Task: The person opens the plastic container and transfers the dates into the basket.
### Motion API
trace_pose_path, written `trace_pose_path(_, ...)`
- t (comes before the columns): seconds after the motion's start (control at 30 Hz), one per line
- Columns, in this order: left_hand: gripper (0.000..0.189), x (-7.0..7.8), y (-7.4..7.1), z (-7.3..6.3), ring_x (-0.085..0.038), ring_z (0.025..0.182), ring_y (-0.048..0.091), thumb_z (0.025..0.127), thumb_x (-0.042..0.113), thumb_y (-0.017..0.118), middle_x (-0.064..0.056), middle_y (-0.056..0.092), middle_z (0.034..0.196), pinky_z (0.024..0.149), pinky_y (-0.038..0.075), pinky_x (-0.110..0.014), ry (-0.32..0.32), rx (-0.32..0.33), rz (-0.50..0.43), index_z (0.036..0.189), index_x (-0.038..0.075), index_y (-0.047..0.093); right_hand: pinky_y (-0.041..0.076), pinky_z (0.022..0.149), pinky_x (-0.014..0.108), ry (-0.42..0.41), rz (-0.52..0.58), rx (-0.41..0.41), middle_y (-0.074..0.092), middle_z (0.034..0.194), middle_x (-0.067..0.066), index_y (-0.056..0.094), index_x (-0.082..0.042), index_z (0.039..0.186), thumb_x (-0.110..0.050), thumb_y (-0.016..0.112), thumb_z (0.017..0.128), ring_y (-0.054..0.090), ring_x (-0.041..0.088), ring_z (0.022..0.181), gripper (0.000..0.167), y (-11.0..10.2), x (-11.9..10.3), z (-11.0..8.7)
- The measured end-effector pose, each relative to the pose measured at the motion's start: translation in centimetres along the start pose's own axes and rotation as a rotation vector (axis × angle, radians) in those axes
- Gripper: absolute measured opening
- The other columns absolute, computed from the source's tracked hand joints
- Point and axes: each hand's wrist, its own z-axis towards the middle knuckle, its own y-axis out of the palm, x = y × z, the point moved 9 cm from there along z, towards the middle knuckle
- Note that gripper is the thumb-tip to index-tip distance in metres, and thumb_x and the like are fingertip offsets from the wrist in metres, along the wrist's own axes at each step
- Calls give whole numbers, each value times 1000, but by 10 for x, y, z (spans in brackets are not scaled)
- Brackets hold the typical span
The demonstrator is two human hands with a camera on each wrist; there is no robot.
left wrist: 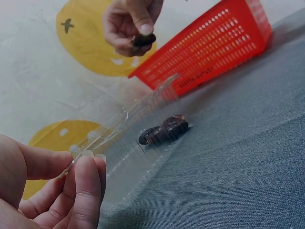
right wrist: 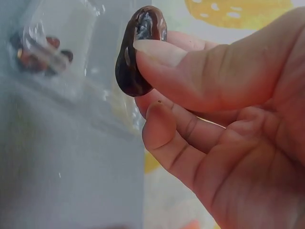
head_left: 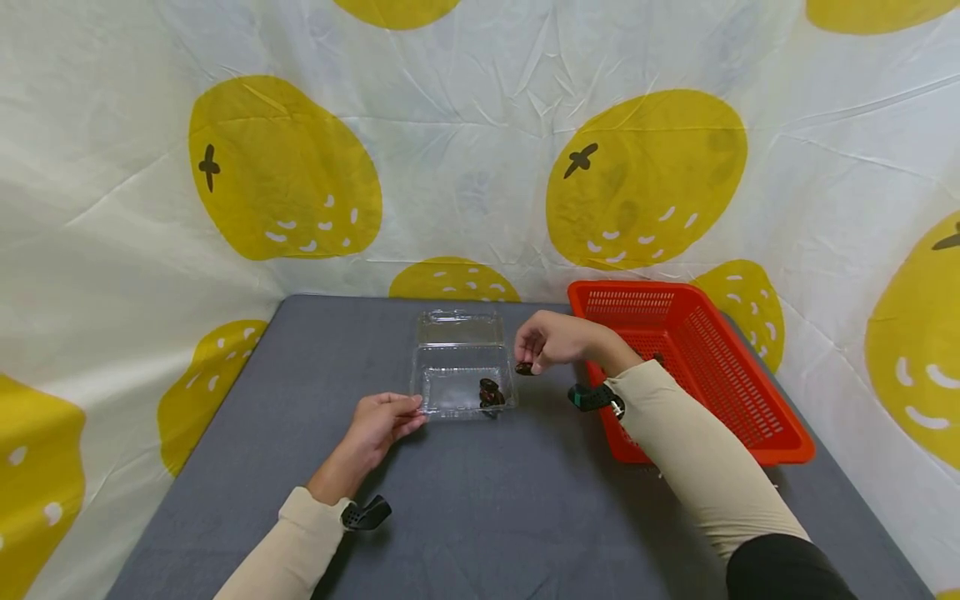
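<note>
A clear plastic clamshell box [head_left: 448,387] sits on the grey cloth with its lid folded back. My left hand [head_left: 377,427] pinches its near left rim between thumb and fingers. Several dark brown, glossy dates [head_left: 491,393] lie together at the box's near right corner, seen through its wall in the left wrist view. Just off the right side of the box, my right hand [head_left: 557,340] holds one more date [right wrist: 138,55] between thumb and fingers. That wrinkled, oblong date hangs above the cloth.
A red perforated basket [head_left: 738,379] stands at the right, partly behind my right forearm. A small dark piece [head_left: 658,358] shows inside it. Grey cloth [head_left: 480,508] covers the table, and a white curtain [head_left: 465,167] with yellow fruit prints hangs behind.
</note>
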Motion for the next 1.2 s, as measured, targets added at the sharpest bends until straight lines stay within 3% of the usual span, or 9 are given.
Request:
trace_pose_path(0.43,7,-1,1,-3,-13,68,74,96,1,71,-9,76,83,69,66,-25,10,8,2,98,-6,72,59,71,28,70,17,101,69,88,15,73,0,97,9,71,82,60,21,79,18,-32,45,-53)
trace_pose_path(0.77,7,-1,1,-1,-13,69,75,97,1,71,-10,77,85,69,66,-24,15,4,5,98,-6,72,60,67,28,153,101,151,65,83,5,70,4,100,12,70,82,61,20,78,19,-43,79,-90)
trace_pose_path(1.2,11,-2,0,0,-14,70,74,97,1,70,-9,77,87,70,66,-26,15,-2,3,102,-8,71,61,75,31,268,93,215,66,93,17,69,5,104,9,69,85,60,23,86,20,-53,127,-126)
